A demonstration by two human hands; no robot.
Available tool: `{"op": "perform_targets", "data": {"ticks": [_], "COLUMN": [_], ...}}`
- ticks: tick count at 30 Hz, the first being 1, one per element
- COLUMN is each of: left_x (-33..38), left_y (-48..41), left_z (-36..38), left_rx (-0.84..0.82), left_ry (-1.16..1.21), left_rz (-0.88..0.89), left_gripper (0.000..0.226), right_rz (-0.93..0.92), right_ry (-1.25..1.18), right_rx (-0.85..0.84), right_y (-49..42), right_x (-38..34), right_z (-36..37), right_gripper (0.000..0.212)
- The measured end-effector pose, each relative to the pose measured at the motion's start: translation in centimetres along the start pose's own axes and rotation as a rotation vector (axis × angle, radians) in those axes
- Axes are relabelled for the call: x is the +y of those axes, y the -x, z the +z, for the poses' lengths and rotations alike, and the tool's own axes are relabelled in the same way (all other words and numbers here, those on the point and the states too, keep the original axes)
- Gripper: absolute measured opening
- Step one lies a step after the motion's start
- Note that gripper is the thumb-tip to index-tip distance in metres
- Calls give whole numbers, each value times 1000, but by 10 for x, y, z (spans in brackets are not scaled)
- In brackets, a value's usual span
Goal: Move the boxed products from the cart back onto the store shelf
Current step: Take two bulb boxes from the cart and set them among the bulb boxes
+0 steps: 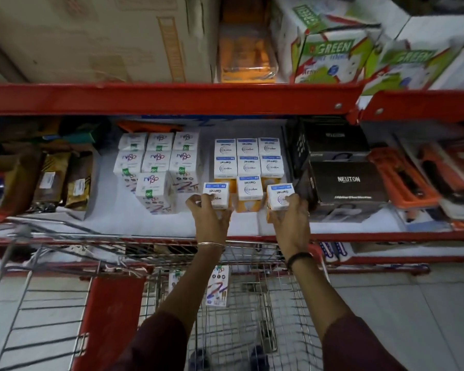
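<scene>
On the white shelf (172, 223) stand rows of small white-and-orange bulb boxes (248, 156). My left hand (210, 212) grips one such box (217, 192) at the front left of these rows. My right hand (289, 212) grips another bulb box (279, 195) at the front right. A third box (249, 192) stands between them. To the left sit several white boxes with purple lettering (156, 162). Below, the wire cart (225, 303) holds one upright white box (218, 285) of that second kind.
Black boxes (346, 183) crowd the shelf right of the bulb boxes, with orange tools (402, 175) beyond. Brown packets (54, 180) lie at the left. A red shelf beam (172, 99) runs overhead, with cartons and green-printed boxes (330, 49) above it.
</scene>
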State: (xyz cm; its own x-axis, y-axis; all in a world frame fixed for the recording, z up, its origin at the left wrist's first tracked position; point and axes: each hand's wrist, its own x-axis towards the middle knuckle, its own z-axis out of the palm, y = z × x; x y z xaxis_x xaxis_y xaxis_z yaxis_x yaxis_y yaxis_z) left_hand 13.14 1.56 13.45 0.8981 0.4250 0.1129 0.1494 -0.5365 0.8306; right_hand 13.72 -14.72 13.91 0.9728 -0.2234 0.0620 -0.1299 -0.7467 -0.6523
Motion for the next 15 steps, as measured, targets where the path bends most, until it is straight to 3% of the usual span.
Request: {"op": "perform_targets", "data": {"ticks": [5,10,13,15], "left_x": [-4,-5,-9,-16], "left_y": [-2,3,15,29], "left_z": [14,8,-9,-26], "left_rx": [-20,-57,-6,53], "left_ry": [-37,-122,-85,-52], "left_rz": [-6,15,76,135], "left_gripper": [46,53,59,51], "right_rz": [36,10,-32,-87], "right_ry": [7,97,157,141], "right_rx": [13,4,55,107], "right_y": [-11,-7,12,35], "right_x": [3,2,0,-1], "right_z": [15,12,4,0], "right_gripper": [46,60,61,55]}}
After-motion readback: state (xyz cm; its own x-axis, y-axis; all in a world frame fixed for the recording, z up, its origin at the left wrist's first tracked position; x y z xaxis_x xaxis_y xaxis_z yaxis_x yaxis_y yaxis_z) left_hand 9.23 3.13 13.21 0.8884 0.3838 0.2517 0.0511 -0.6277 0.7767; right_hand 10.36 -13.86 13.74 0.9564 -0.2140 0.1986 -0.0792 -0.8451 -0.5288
